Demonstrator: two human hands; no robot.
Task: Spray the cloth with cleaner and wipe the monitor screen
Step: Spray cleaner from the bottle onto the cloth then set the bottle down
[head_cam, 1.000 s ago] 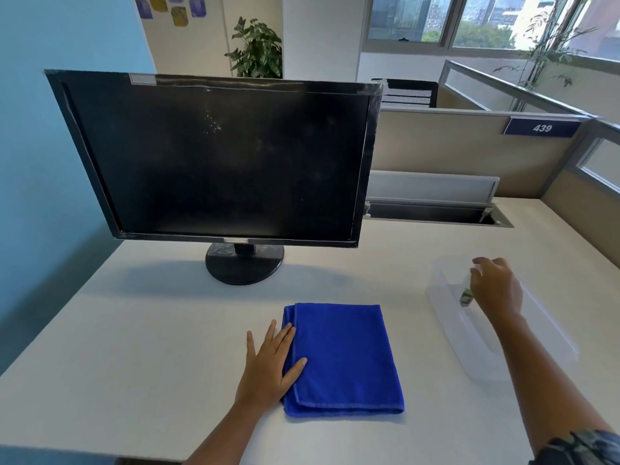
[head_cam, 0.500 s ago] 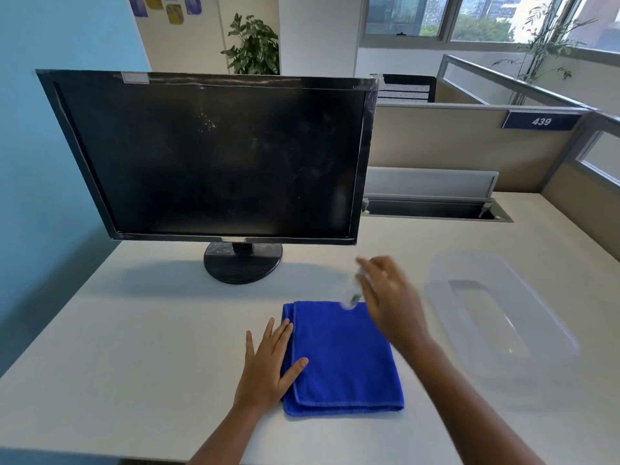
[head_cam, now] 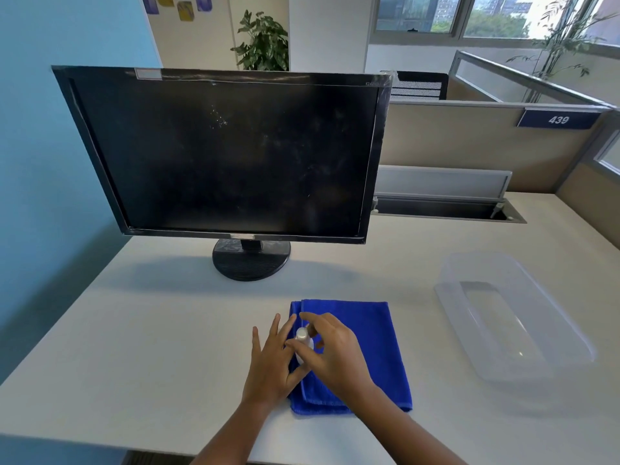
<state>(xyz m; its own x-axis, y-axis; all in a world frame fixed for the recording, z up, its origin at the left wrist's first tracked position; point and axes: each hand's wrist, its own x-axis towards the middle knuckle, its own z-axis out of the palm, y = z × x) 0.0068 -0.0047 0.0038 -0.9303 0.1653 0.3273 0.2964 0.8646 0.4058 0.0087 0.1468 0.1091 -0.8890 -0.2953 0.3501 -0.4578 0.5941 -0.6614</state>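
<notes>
A folded blue cloth [head_cam: 375,333] lies on the white desk [head_cam: 151,347] in front of a black monitor [head_cam: 228,156] whose dark screen shows dust and white specks. My left hand [head_cam: 268,364] rests flat with fingers spread on the cloth's left edge. My right hand [head_cam: 335,350] is above the cloth, closed around a small white spray bottle [head_cam: 303,342] whose cap points up, right beside my left fingers.
A clear plastic container [head_cam: 513,317] sits on the desk at the right. An open cable tray [head_cam: 443,209] runs behind the monitor's right side. A blue wall stands on the left and beige cubicle partitions on the right.
My right hand lifted the spray bottle out of the clear container and carried it left, and it is now over the cloth's left part. My left hand stayed on the cloth.
</notes>
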